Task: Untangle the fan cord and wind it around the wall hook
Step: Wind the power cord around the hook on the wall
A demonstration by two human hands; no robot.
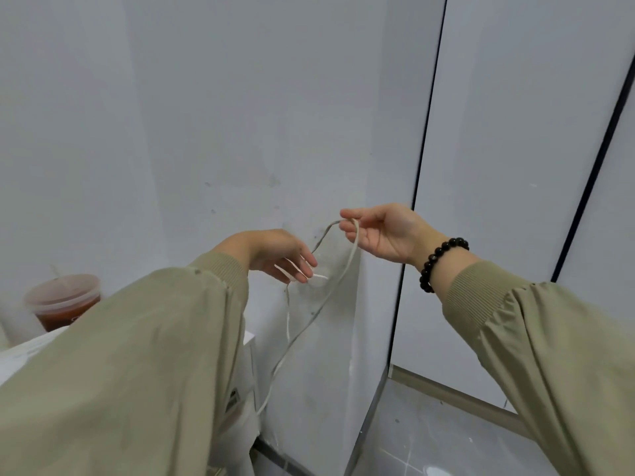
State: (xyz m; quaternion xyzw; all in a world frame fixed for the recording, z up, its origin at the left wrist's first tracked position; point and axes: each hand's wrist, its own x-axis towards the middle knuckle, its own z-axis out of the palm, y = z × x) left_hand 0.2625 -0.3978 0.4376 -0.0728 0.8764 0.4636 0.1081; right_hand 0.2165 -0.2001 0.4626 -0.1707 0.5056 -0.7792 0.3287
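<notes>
From the head view, the person is holding both arms out toward a pale grey wall, each in an olive sleeve. The right hand, palm turned up, is pinching the fan cord between thumb and fingertips. The left hand, lower and just to the left, is curling its fingers round another stretch of the same white cord. A short span of cord is running slack between the two hands, and from them two strands are hanging down along the wall and passing behind the left sleeve. Just beside the left fingertips a faint, round, clear shape is sitting on the wall, which looks like the wall hook, though it is too blurred to tell whether any cord is touching it. A black beaded bracelet is circling the right wrist. At the far left a plastic cup of reddish drink with a straw is standing on a white surface. Grey floor tiles are showing at the bottom right.
</notes>
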